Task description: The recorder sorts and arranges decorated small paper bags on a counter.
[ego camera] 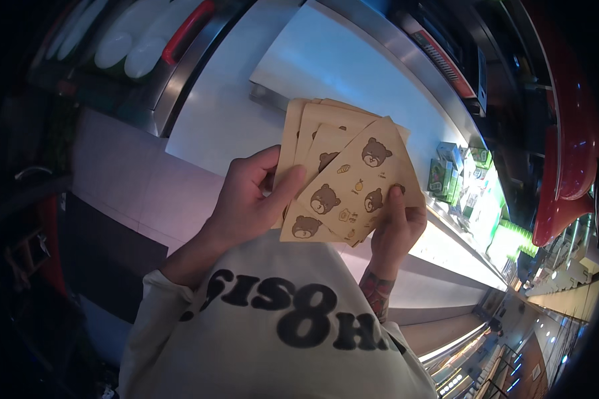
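Observation:
A fanned stack of tan paper sheets or flat bags [347, 184], printed with brown bear heads and small food drawings, spreads between my two hands in front of my chest. My left hand [254, 192] grips the stack's left side, its thumb on top and fingers behind. On the right, my right hand [398, 224] pinches the uppermost pieces, with the thumb lying on the front. Those upper pieces are turned at an angle to the ones below. Whether they are single sheets or bags cannot be told.
Beyond the stack lies a white counter [214, 114] carrying a raised white slab [329, 60]. Small green boxes [444, 179] stand at its right end. A red handle [187, 32] and white rounded containers [130, 45] are at upper left. A dark mat [115, 254] lies at lower left.

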`<act>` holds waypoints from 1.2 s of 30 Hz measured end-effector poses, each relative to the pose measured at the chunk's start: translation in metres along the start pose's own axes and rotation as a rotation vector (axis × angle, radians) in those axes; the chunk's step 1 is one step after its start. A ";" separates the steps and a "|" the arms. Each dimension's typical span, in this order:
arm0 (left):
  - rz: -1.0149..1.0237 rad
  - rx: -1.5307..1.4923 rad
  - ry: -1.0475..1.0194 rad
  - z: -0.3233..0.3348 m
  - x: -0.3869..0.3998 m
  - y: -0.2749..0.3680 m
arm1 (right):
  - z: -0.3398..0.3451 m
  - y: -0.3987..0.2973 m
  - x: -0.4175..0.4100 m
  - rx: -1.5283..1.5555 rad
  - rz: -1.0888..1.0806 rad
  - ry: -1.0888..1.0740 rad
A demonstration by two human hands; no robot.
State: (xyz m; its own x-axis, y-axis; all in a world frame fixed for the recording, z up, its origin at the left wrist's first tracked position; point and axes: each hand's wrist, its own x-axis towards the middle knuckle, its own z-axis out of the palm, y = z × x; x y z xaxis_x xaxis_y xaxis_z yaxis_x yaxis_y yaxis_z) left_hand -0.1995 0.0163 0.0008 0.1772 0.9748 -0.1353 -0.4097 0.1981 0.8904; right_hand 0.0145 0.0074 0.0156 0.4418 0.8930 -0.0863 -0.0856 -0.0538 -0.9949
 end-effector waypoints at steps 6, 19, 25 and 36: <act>-0.021 0.022 -0.028 0.011 0.008 -0.001 | -0.011 -0.002 0.003 0.045 0.022 -0.040; 0.085 -0.075 0.067 0.023 0.022 -0.007 | -0.015 -0.011 0.013 0.253 0.086 0.074; 0.144 0.041 0.034 0.014 0.019 -0.014 | -0.008 -0.008 0.003 0.231 0.138 0.006; 0.443 0.079 0.023 0.006 0.015 -0.019 | -0.013 -0.007 -0.005 0.170 0.073 0.020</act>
State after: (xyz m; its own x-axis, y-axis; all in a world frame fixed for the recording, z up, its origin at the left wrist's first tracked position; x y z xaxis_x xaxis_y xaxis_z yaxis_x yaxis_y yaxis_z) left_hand -0.1838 0.0268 -0.0157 -0.0205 0.9661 0.2573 -0.3716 -0.2463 0.8951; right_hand 0.0247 -0.0025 0.0227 0.4467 0.8802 -0.1604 -0.2669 -0.0400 -0.9629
